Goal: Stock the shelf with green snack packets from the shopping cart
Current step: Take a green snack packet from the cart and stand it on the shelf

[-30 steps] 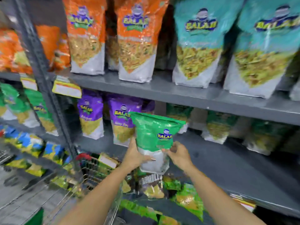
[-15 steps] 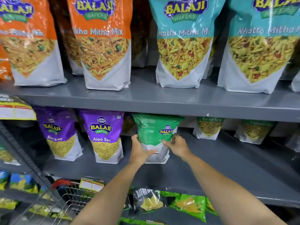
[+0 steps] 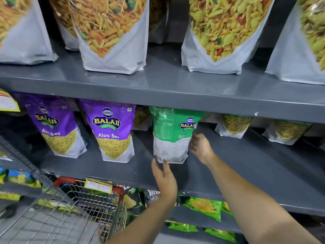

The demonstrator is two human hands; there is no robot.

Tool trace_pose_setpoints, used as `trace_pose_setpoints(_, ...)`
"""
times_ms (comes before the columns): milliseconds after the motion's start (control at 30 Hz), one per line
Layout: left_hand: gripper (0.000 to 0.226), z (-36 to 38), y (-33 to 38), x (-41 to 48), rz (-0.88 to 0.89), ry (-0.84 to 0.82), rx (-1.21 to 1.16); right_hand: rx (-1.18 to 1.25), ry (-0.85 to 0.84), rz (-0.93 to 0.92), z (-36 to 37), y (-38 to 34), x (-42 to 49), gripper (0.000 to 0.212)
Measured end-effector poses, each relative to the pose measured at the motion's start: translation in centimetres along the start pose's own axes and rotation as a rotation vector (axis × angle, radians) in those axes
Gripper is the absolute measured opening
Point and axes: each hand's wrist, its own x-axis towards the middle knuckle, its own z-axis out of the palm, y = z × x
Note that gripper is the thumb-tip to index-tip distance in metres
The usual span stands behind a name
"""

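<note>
A green and white snack packet stands upright on the grey middle shelf, its back side facing me. My left hand is just below and in front of its bottom edge, fingers spread, fingertips close to the packet. My right hand is at the packet's right lower side, fingers apart and blurred; whether it touches the packet is unclear. Two more green packets stand further back on the right. The wire shopping cart with a red handle is at the lower left.
Two purple Aloo Sev packets stand left of the green packet. Large orange and teal mix bags fill the shelf above. Bright green packets lie on the shelf below. A yellow price tag hangs at the far left.
The green packet went from my hands onto the middle shelf. Both hands have let go of it: the left dropped below it, the right slid to its side. The view moved closer.
</note>
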Motion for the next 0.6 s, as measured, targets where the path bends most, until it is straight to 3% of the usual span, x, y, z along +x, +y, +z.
trace_pose_setpoints(167,0.047,2.0,0.0,3.8,0.127,-0.047,-0.016,-0.135,-0.004,-0.045,0.7,2.2,-0.8,0.033)
trace_pose_setpoints(367,0.045,3.0,1.0,10.9,-0.015,-0.329,-0.063,-0.288,0.047,-0.096,-1.8,4.1,-1.2,0.025)
trace_pose_setpoints(467,0.052,3.1,2.1,10.1,-0.106,-0.218,-0.077,-0.294,0.117,-0.142,-2.3,2.0,1.3,0.021)
trace_pose_setpoints(533,0.042,3.3,2.1,7.0,-0.061,-0.013,-0.198,-0.294,0.131,-0.161,-1.7,0.1,3.4,0.025)
trace_pose_setpoints(600,0.035,3.4,1.3,3.3,0.040,0.046,-0.217,-0.276,0.086,-0.131,-0.5,-1.1,5.3,0.030)
